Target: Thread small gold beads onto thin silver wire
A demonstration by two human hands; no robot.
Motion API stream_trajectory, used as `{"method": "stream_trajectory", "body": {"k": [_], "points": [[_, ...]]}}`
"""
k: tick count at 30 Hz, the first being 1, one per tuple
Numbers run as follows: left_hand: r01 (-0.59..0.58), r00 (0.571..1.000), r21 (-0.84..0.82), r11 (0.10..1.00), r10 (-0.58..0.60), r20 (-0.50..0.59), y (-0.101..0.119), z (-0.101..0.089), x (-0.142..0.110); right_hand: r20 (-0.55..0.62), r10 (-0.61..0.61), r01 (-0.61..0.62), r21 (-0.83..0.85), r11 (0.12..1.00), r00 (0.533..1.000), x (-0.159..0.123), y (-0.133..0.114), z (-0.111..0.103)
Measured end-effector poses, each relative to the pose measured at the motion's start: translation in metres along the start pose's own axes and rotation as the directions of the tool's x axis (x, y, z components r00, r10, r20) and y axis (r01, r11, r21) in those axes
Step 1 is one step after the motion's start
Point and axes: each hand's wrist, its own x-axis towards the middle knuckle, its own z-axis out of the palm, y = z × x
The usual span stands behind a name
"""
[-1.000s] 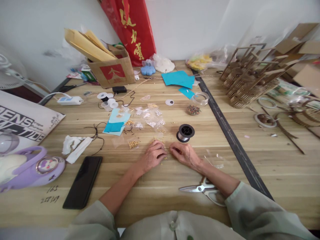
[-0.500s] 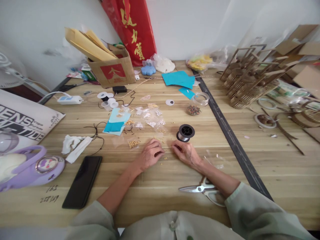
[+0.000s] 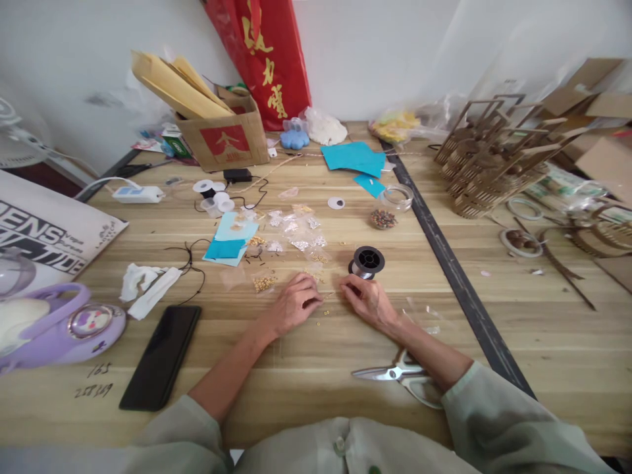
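We seem busy with fine bead handling, our left hand (image 3: pixel 297 303) and right hand (image 3: pixel 368 301) near loose gold beads (image 3: pixel 326 313) below frame centre, each grip's closure unclear to us, the next move calling for delicacy.

A thin gold-toned strand (image 3: pixel 330 295), too fine to make out fully, runs crosswise between the left hand (image 3: pixel 297 304) and the right hand (image 3: pixel 368 304). Tiny loose gold beads (image 3: pixel 326 313) lie singly just nearer the wearer. Just beyond the right hand, a black-flanged spool (image 3: pixel 367 262) stands on end, pale, shiny thread (image 3: pixel 364 273) wound round its core.
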Motion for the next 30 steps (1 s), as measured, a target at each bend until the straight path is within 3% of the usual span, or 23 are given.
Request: {"method": "stream_trajectory", "body": {"k": [30], "points": [[-0.013,1.0,-0.013,1.0,0.013,0.018,0.0007,-0.0009,-0.0004,-0.002,0.025,-0.025,-0.004,1.0,1.0,-0.0006,-0.0013,0.0009]]}}
